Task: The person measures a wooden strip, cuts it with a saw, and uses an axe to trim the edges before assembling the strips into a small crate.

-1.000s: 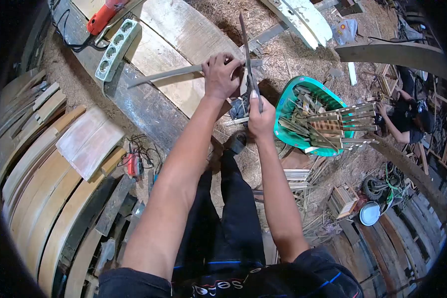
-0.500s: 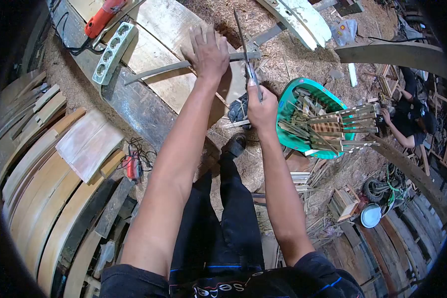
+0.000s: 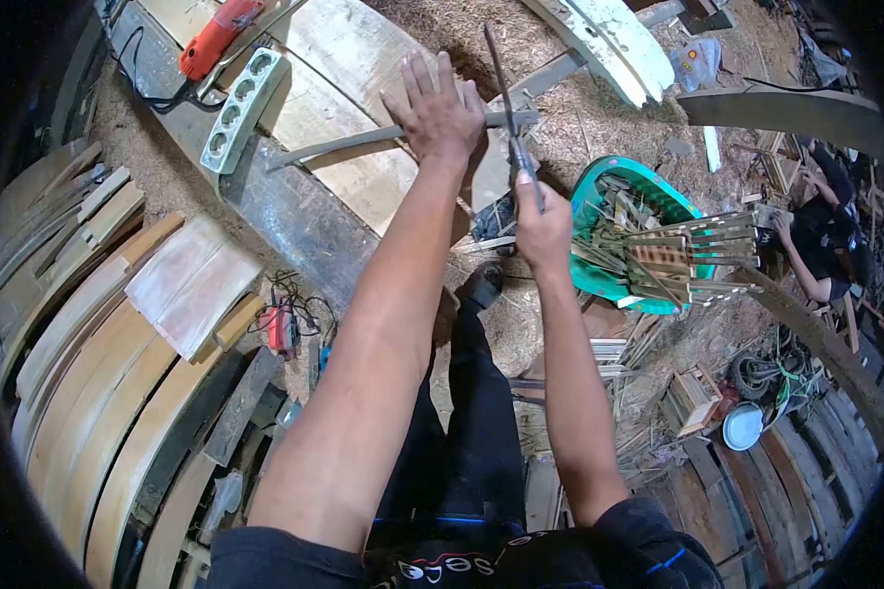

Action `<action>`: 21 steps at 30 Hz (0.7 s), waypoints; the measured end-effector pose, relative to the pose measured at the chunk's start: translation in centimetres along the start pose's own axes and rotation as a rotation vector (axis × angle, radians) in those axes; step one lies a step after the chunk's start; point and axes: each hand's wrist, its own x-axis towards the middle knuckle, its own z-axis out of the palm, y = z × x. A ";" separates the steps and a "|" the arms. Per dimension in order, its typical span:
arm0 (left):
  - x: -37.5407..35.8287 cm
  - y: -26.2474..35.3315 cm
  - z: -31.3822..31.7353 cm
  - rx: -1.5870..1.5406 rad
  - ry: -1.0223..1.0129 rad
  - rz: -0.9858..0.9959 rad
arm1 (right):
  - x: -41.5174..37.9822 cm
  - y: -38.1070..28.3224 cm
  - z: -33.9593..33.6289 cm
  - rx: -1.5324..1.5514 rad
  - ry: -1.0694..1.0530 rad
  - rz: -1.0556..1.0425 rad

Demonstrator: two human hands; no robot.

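My left hand [image 3: 444, 116] lies flat with fingers spread, pressing a narrow grey wooden strip [image 3: 342, 143] against the boards of the workbench [image 3: 334, 64]. In my right hand [image 3: 543, 228] is the handle of a hand saw [image 3: 502, 83], its long dark blade seen almost edge-on and pointing away from me. The blade crosses the strip near its right end, just past the bench edge. Below that spot a dark plastic bag [image 3: 492, 218] is partly hidden by my right hand.
A white power strip [image 3: 246, 110] and an orange power tool [image 3: 216, 41] lie on the bench's left. A green basket [image 3: 611, 169] of wood offcuts stands right of my right hand. Curved planks [image 3: 98, 393] are stacked at left. Another person [image 3: 827, 231] sits at far right.
The view has shifted, so everything appears a little further right. My left hand still presses the strip, and the saw still crosses its right end.
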 end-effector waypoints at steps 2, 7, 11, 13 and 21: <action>0.0 0.0 -0.4 -0.038 -0.115 -0.015 | 0.0 0.3 0.2 -0.042 0.021 -0.026; -1.2 -1.4 0.7 -0.083 -0.032 0.112 | -1.1 0.1 0.9 -0.092 0.053 -0.070; -4.2 -2.4 -1.5 -0.063 -0.183 0.123 | -5.3 3.7 2.2 0.024 0.087 -0.077; -6.1 -2.8 -2.4 -0.033 -0.231 0.111 | -7.8 4.6 2.5 0.064 0.104 -0.107; -6.0 -1.7 -2.7 -0.153 -0.247 -0.050 | -9.2 6.4 2.5 0.111 0.106 -0.074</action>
